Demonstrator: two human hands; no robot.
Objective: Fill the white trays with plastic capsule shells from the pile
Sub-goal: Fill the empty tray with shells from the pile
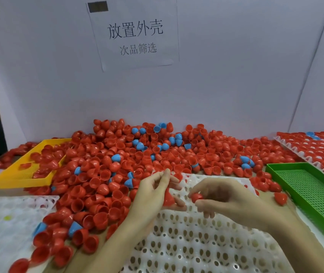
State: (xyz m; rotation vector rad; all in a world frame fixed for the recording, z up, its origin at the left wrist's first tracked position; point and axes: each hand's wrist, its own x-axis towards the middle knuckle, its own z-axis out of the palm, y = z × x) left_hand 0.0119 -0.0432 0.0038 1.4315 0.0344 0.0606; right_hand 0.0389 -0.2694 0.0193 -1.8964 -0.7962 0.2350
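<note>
A large pile of red capsule shells point(129, 154), with some blue ones mixed in, covers the table from the far wall to the near left. A white tray point(192, 241) with empty round holes lies in front of me. Over its far end, my left hand point(153, 196) holds a red shell point(168, 199) in its curled fingers. My right hand point(226, 198) pinches another red shell point(196, 197) between thumb and fingertips, close beside the left hand.
A yellow tray point(17, 176) with a few red shells sits at the left. An empty green mesh tray point(311, 194) lies at the right, with a filled white tray point(315, 148) behind it. Another white tray point(5, 223) lies near left. A white wall with a paper sign stands behind.
</note>
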